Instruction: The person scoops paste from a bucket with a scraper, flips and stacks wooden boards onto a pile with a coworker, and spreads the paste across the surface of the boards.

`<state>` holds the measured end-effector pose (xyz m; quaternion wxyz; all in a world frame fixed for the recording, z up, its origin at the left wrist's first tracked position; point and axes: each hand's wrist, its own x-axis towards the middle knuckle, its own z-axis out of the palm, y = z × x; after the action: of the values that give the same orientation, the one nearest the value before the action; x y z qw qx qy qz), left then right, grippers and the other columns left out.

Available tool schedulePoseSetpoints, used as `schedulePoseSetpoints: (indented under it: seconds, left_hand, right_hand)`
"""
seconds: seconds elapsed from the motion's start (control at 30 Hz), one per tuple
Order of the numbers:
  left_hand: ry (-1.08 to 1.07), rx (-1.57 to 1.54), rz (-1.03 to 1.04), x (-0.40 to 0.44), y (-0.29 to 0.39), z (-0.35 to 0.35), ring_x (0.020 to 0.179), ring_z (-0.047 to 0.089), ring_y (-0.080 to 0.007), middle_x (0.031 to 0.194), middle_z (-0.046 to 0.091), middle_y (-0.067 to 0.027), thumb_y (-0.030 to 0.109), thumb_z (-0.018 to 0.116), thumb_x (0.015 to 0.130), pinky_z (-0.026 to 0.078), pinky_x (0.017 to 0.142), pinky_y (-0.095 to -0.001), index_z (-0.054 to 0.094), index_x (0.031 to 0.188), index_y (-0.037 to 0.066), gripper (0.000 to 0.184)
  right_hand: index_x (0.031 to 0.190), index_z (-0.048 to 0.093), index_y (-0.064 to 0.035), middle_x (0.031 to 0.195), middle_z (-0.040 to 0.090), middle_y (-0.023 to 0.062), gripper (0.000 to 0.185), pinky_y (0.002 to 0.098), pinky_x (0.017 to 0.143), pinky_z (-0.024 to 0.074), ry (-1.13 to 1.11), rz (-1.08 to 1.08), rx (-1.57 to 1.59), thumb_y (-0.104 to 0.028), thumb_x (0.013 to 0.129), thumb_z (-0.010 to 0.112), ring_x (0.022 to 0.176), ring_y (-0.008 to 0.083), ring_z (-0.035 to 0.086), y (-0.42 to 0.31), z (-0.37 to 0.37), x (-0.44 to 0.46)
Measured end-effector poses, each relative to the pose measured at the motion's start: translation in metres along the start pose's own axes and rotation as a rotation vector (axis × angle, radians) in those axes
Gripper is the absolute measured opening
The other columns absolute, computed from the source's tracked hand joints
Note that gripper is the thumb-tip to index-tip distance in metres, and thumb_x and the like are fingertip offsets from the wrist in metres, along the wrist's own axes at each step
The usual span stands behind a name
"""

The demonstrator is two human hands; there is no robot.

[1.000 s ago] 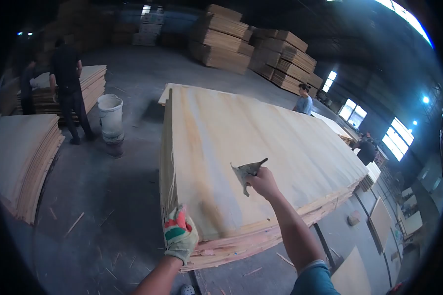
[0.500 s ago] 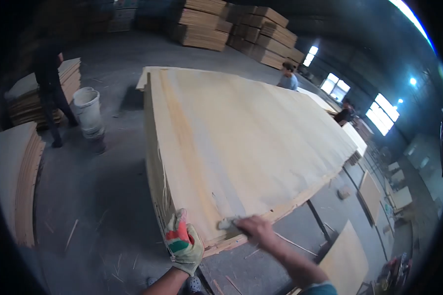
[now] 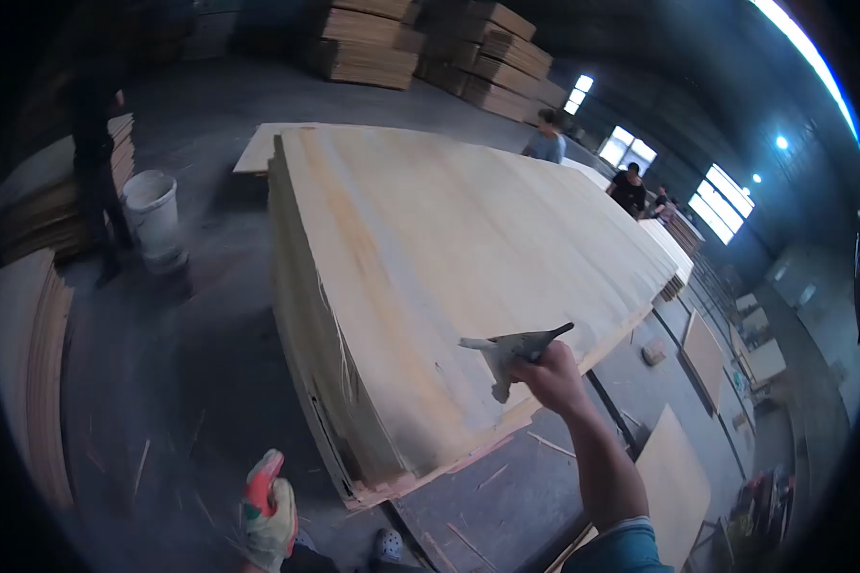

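My right hand (image 3: 548, 374) is closed around a putty knife (image 3: 508, 351) smeared with pale filler, held over the near right part of a large veneer-faced panel (image 3: 468, 239). The panel tops a tall stack of sheets (image 3: 320, 353) and has an orange-brown streak and a greyish filler band along its left side. My left hand (image 3: 270, 506), in a pale work glove with red and green patches, hangs off the near left corner of the stack. It touches no panel; its fingers are loosely bent, with nothing visible in them.
A white bucket (image 3: 151, 205) stands left near a person in dark clothes (image 3: 94, 162). Panel stacks (image 3: 43, 353) line the left edge. Loose sheets (image 3: 674, 477) and wood slivers lie on the floor to the right. Other people (image 3: 629, 189) work beyond the stack.
My left hand has let go of the stack's near corner and moved left and down. My right hand has lifted the putty knife from the near edge, up and to the right.
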<state>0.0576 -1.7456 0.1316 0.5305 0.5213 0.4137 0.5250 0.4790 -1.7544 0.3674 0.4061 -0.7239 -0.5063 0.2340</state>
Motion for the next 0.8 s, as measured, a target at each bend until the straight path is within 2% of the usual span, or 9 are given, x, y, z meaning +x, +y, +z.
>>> schedulePoseSetpoints:
  seconds: [0.17, 0.23, 0.27, 0.4, 0.5, 0.53, 0.67, 0.77, 0.8]
  left_hand:
    - [-0.049, 0.113, -0.063, 0.031, -0.053, -0.067, 0.126, 0.057, -0.0174, 0.144, 0.056, -0.0089, -0.004, 0.046, 0.105, 0.044, 0.106, -0.0285, 0.054, 0.142, 0.004, 0.038]
    - [-0.073, 0.108, -0.143, 0.042, -0.067, -0.078, 0.124, 0.058, -0.0167, 0.141, 0.058, -0.0088, -0.002, 0.048, 0.105, 0.044, 0.105, -0.0278, 0.054, 0.142, 0.004, 0.038]
    - [-0.093, 0.110, -0.178, 0.050, -0.073, -0.083, 0.123, 0.058, -0.0164, 0.139, 0.059, -0.0087, -0.001, 0.049, 0.105, 0.044, 0.105, -0.0275, 0.054, 0.142, 0.004, 0.037]
    - [-0.053, 0.224, -0.414, 0.055, -0.138, -0.135, 0.124, 0.057, -0.0154, 0.133, 0.063, -0.0078, 0.003, 0.053, 0.105, 0.044, 0.106, -0.0273, 0.058, 0.138, 0.004, 0.033]
    - [0.089, 0.283, -0.152, 0.049, -0.198, -0.175, 0.101, 0.061, -0.0093, 0.121, 0.066, -0.0028, 0.006, 0.054, 0.106, 0.050, 0.087, -0.0242, 0.060, 0.137, 0.007, 0.032]
    - [-0.106, 0.731, -0.190, 0.065, -0.100, -0.154, 0.115, 0.064, -0.0325, 0.119, 0.070, -0.0156, 0.019, 0.060, 0.100, 0.049, 0.103, -0.0436, 0.064, 0.131, 0.002, 0.035]
    - [-0.267, 0.705, -0.170, 0.129, -0.086, -0.153, 0.128, 0.059, -0.0312, 0.135, 0.065, -0.0145, 0.020, 0.057, 0.104, 0.046, 0.111, -0.0406, 0.065, 0.133, 0.008, 0.033]
    - [-0.131, 0.058, -0.174, 0.195, -0.167, -0.164, 0.092, 0.061, -0.0083, 0.113, 0.067, -0.0017, 0.009, 0.053, 0.107, 0.050, 0.080, -0.0229, 0.059, 0.138, 0.008, 0.032]
    - [-0.199, 0.139, -0.221, 0.220, -0.147, -0.158, 0.096, 0.063, -0.0104, 0.116, 0.067, -0.0035, 0.007, 0.053, 0.105, 0.051, 0.083, -0.0242, 0.060, 0.137, 0.007, 0.033]
  right_hand:
    - [0.110, 0.072, 0.0017, 0.097, 0.075, 0.0143, 0.024, 0.0392, 0.070, 0.0568, 0.153, 0.341, 0.285, -0.010, 0.090, 0.064, 0.084, 0.0190, 0.074, 0.084, 0.029, 0.021]
    - [0.112, 0.072, -0.0013, 0.103, 0.073, 0.0175, 0.027, 0.0422, 0.074, 0.0567, 0.209, 0.178, -0.638, -0.011, 0.087, 0.067, 0.085, 0.0309, 0.073, 0.078, 0.063, 0.028]
    - [0.114, 0.072, -0.0047, 0.102, 0.070, 0.0193, 0.030, 0.0438, 0.078, 0.0562, 0.213, -0.075, -0.620, -0.009, 0.084, 0.067, 0.087, 0.0404, 0.069, 0.107, 0.066, 0.038]
    - [0.119, 0.073, -0.0088, 0.101, 0.070, 0.0147, 0.042, 0.0432, 0.085, 0.0565, -0.104, -0.405, -0.536, -0.008, 0.078, 0.069, 0.097, 0.0347, 0.069, 0.099, 0.044, 0.005]
    - [0.121, 0.074, -0.0131, 0.105, 0.072, 0.0127, 0.044, 0.0429, 0.086, 0.0572, -0.042, -0.346, -0.577, -0.005, 0.078, 0.068, 0.101, 0.0333, 0.069, 0.092, 0.052, -0.066]
    - [0.120, 0.074, -0.0128, 0.107, 0.072, 0.0121, 0.042, 0.0423, 0.087, 0.0575, -0.054, -0.278, -0.601, -0.005, 0.079, 0.069, 0.101, 0.0333, 0.069, 0.076, 0.062, -0.079]
    - [0.106, 0.076, -0.0064, 0.102, 0.074, 0.0107, 0.026, 0.0369, 0.084, 0.0581, 0.134, -0.197, -0.427, 0.005, 0.084, 0.067, 0.097, 0.0267, 0.073, 0.028, 0.075, -0.055]
    - [0.102, 0.073, -0.0013, 0.097, 0.074, 0.0074, 0.019, 0.0333, 0.082, 0.0562, 0.389, -0.182, -0.245, 0.009, 0.088, 0.066, 0.094, 0.0177, 0.071, -0.037, 0.060, -0.028]
    - [0.103, 0.072, -0.0010, 0.096, 0.073, 0.0063, 0.015, 0.0324, 0.080, 0.0546, 0.472, -0.125, -0.183, 0.006, 0.090, 0.066, 0.091, 0.0161, 0.068, -0.050, 0.060, -0.023]
